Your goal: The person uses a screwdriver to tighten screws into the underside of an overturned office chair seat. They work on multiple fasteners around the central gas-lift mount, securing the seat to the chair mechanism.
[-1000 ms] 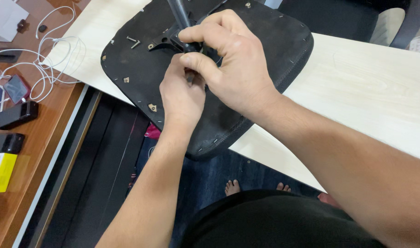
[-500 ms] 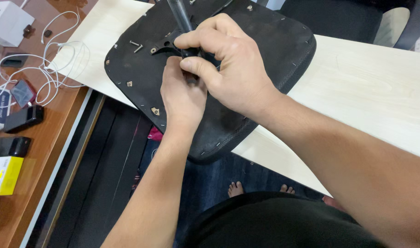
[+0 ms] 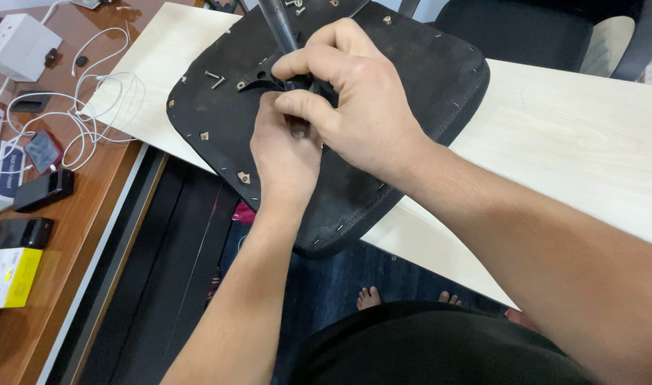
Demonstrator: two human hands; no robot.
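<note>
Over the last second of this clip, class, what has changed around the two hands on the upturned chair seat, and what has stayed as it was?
Very little. The left hand and right hand remain pressed together at the metal bracket beside the grey post; nothing was picked up or let go. The black seat still overhangs the pale board, and the loose bolts lie where they were. Only the view shifted slightly.

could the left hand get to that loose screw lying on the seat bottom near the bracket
Probably yes. The loose screw lies bare on the black seat base, just left of the metal bracket, with nothing over it. The left hand is close by, though busy at the bracket alongside the right hand.
</note>
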